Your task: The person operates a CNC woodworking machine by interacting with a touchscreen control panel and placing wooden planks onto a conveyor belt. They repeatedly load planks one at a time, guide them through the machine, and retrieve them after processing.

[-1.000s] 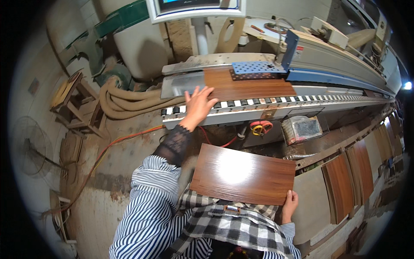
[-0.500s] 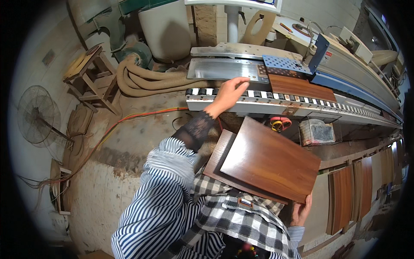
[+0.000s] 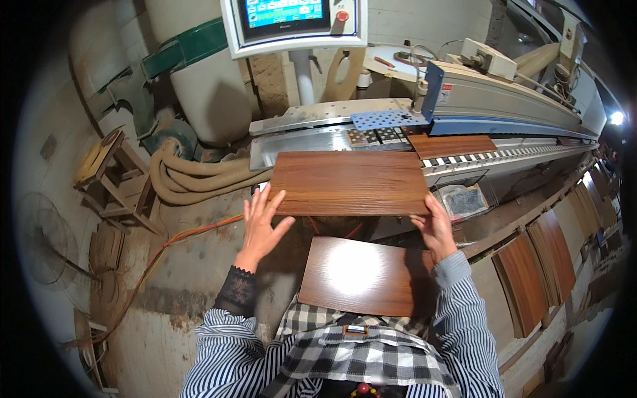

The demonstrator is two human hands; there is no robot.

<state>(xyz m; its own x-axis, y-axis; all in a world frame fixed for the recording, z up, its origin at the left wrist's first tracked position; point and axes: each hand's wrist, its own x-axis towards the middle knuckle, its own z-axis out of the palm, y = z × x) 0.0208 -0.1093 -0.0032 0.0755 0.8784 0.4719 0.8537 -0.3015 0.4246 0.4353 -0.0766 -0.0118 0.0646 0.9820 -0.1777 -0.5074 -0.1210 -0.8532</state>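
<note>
A wood-grain board (image 3: 348, 179) is raised in front of the machine's roller rail. My right hand (image 3: 434, 225) grips its lower right corner. My left hand (image 3: 260, 229) has fingers spread, fingertips touching the board's left end. Below, a second, glossy brown board (image 3: 381, 278) lies across my checked apron (image 3: 358, 351). Behind the raised board, another wood-grain board (image 3: 451, 146) lies on the edge-banding machine (image 3: 504, 93), just right of a blue perforated plate (image 3: 385, 119).
A screen panel (image 3: 292, 20) stands behind the machine. Thick hoses (image 3: 189, 186), a wooden stool (image 3: 116, 172) and a fan (image 3: 43, 232) are on the left. Cables (image 3: 192, 227) cross the floor. A wire basket (image 3: 464, 199) sits under the rail. Stacked boards (image 3: 524, 278) line the right.
The upper lap board has been lifted forward to the rail by my right hand. My left hand has moved down-left to its end. The board on the machine has slid right.
</note>
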